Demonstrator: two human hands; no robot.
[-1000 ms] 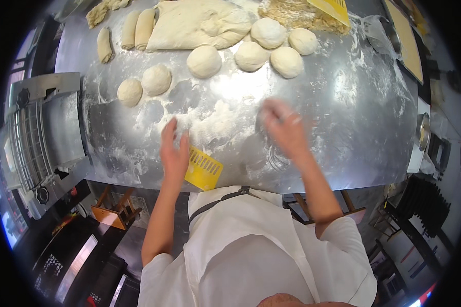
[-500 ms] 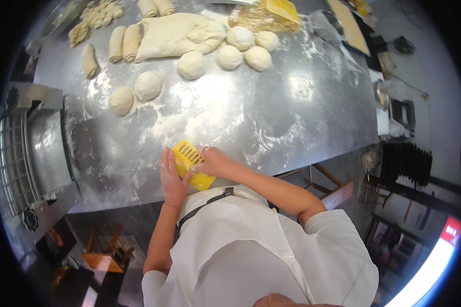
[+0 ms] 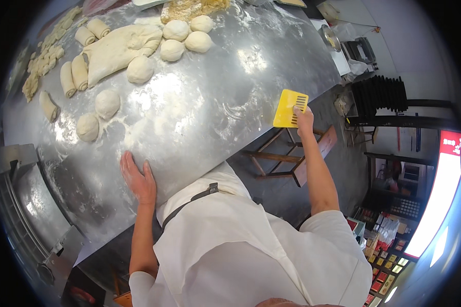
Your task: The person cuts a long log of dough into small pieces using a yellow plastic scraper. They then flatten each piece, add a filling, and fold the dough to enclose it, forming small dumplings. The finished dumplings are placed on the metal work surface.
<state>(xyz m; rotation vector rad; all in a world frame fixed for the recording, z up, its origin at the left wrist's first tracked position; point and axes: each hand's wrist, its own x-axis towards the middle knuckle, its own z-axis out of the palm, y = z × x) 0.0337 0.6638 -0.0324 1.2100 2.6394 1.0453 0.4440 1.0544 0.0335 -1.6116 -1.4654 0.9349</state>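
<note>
My right hand [image 3: 305,122] grips a yellow slotted dough scraper [image 3: 284,113] at the table's right front edge. Flat on the floury metal table [image 3: 205,123], or just over it, my left hand [image 3: 139,179] has its fingers stretched out and nothing in it. Beyond that hand sit two round dough balls [image 3: 107,104], with another ball [image 3: 140,69] farther off. Several more balls [image 3: 176,30] are grouped behind it, next to a large flat slab of dough [image 3: 119,50].
Rolled dough pieces [image 3: 66,79] and a strip of small dough lumps [image 3: 45,60] lie at the far left. A metal machine [image 3: 41,199] stands against the table's left end. A wooden stool [image 3: 297,158] is on the floor by the right front edge.
My right hand has carried the scraper from beside my left hand out to the right table edge. The left hand has let go of it. The whole view has turned toward the right.
</note>
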